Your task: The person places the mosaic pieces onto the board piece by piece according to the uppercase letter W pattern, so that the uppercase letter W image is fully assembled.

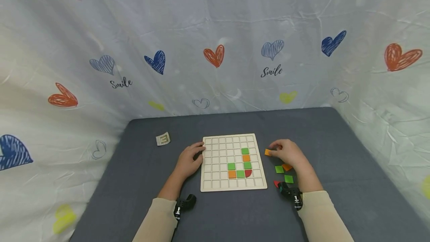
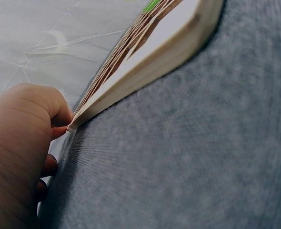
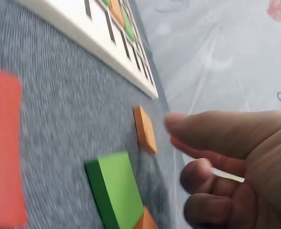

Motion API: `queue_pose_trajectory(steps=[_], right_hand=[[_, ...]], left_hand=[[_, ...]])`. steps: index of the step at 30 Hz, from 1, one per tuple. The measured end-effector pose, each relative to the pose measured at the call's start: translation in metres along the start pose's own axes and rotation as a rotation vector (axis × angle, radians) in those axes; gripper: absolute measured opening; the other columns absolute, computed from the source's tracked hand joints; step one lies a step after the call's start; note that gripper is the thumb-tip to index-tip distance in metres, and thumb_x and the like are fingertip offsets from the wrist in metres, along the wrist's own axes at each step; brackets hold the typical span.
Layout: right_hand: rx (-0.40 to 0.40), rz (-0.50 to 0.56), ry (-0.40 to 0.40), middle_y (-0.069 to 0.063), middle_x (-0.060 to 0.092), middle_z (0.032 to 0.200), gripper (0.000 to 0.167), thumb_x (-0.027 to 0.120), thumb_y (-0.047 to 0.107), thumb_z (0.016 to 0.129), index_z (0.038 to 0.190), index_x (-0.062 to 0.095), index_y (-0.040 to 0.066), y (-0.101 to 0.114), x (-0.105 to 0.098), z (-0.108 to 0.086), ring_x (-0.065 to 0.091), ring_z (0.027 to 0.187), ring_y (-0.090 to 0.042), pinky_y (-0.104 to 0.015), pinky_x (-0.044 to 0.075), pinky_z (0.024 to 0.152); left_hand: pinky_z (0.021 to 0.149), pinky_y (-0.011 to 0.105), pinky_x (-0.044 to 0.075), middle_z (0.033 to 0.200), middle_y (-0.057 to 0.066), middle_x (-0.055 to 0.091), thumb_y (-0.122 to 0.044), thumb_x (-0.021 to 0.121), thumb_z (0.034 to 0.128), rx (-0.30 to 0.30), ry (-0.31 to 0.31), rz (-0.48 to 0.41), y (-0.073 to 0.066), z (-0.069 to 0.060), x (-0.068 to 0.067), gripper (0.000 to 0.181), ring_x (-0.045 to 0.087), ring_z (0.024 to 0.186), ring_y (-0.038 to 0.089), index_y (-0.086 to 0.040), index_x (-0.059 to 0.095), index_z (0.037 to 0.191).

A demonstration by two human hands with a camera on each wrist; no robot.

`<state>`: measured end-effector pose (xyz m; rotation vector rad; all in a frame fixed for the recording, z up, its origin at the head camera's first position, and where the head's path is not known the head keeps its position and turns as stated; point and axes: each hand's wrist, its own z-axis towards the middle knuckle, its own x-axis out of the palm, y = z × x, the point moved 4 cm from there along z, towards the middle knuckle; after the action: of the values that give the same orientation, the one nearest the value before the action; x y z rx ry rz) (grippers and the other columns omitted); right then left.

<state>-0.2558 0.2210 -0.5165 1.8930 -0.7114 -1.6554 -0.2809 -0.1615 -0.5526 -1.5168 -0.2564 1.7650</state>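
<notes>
Steadying pale wooden gridded board (image 1: pixel 223 153): relaxed L hand (image 1: pixel 189 161); half-curled, empty R hand (image 1: pixel 287 152) is hovering beside orange square tile (image 3: pixel 145 130), prob. needing edge pinch.

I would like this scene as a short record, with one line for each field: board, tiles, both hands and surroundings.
Board: pale, gridded
Tiles on it: four green tiles, two orange tiles, one red tile
Left hand: touches board's left edge
Right hand: beside a loose orange tile
Surroundings: dark table, small printed paper left of board
</notes>
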Motion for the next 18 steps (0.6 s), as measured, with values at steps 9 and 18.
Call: queue_pose_trajectory(steps=[9, 18], right_hand=[[0.079, -0.015, 0.024, -0.007, 0.052, 0.077, 0.031, 0.080, 0.021, 0.088, 0.112, 0.071, 0.003, -0.0107, 0.0032, 0.0018, 0.048, 0.065, -0.022, -0.034, 0.039, 0.058], [0.065, 0.014, 0.008, -0.006, 0.052, 0.075, 0.031, 0.079, 0.021, 0.089, 0.112, 0.073, 0.001, -0.0089, 0.0000, 0.0023, 0.048, 0.065, -0.021, -0.033, 0.039, 0.058]], left_hand=[[0.114, 0.057, 0.035, 0.148, 0.007, 0.056, -0.012, 0.059, 0.1005, 0.000, 0.007, 0.003, 0.0007, 0.0008, -0.0010, 0.035, 0.047, 0.140, 0.034, -0.007, 0.070, 0.134], [0.113, 0.057, 0.037, 0.148, 0.006, 0.056, -0.013, 0.060, 0.1004, 0.001, -0.001, 0.013, 0.0019, 0.0009, 0.0003, 0.035, 0.048, 0.139, 0.035, -0.008, 0.070, 0.134]])
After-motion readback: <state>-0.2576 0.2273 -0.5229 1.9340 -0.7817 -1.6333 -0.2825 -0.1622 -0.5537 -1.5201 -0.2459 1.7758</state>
